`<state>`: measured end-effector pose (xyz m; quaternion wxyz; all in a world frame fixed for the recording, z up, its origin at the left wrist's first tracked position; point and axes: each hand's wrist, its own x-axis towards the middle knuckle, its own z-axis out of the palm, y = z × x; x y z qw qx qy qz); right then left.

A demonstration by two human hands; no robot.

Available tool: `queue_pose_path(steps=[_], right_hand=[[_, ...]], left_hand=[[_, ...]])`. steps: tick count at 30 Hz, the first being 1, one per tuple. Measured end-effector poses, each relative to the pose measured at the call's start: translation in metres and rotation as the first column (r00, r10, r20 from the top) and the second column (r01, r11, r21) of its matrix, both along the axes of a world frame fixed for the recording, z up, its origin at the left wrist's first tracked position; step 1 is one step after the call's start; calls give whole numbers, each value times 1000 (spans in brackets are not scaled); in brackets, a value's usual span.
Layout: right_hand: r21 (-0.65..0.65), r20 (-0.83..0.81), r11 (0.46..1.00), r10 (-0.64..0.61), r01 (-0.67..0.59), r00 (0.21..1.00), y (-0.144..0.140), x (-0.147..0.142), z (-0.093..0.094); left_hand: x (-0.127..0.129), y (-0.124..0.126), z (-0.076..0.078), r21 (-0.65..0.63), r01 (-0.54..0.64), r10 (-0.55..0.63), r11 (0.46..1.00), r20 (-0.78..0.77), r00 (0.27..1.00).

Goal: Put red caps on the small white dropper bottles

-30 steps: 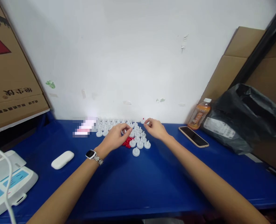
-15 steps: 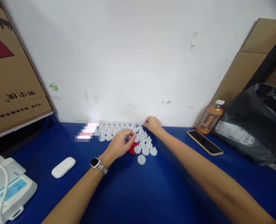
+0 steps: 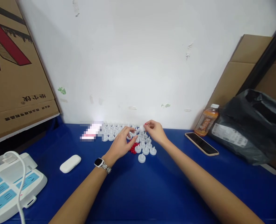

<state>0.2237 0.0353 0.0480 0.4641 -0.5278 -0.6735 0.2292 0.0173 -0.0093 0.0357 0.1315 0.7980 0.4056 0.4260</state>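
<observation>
Several white plastic caps with thin nozzles [image 3: 141, 158] stand in rows on the blue table, close to the wall. A heap of small red pieces [image 3: 133, 148] lies among them, partly covered by my left hand [image 3: 122, 143]. That hand hovers over the caps with thumb and fingers apart, and a cap shows between them. My right hand [image 3: 155, 130] is pinched at the back of the rows, with a small red piece [image 3: 145, 124] at its fingertips. Right beside the fingertips is a white cap [image 3: 141, 128]; whether they touch it I cannot tell.
At left are a white power strip [image 3: 32, 189] with a cable, a white oval case [image 3: 70, 164] and a cardboard box [image 3: 37, 81]. A phone [image 3: 201, 144], an orange drink bottle [image 3: 205, 121] and a black plastic bag [image 3: 252, 124] lie at right. A blurred patch covers the back left.
My right hand has turned and come slightly toward me, bringing the red piece beside a cap. My left hand's fingers have spread apart. The view has shifted a little to the left.
</observation>
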Motion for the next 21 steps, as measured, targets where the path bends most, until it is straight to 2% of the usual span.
queue_pose_path(steps=[3,6,8,10,13,15,18,21], right_hand=[[-41,-331,980,171,-195,928,-37,-11,-4],[-5,-451,974,198,-225,870,-59,-23,-11],[57,-404,981,194,-187,894,-66,-26,-13],[109,-281,980,189,-164,941,-71,-24,-14],[139,-81,978,169,-157,982,-77,-19,-12],[150,-5,978,147,-144,989,-80,-18,-12],[154,1,979,136,-135,991,-80,-20,-14],[129,-103,982,150,-136,983,-74,-26,-19]], left_hand=[[6,-5,0,10,12,-11,1000,-18,1000],[7,-9,1,-7,74,-75,997,-66,995],[6,-12,3,-2,105,-105,994,-87,991],[4,-16,5,32,112,-108,993,-117,987],[5,-24,10,102,129,-110,986,-174,979],[7,-27,12,139,151,-120,979,-207,971],[10,-29,14,176,174,-127,969,-252,959],[9,-28,17,211,183,-119,960,-285,951]])
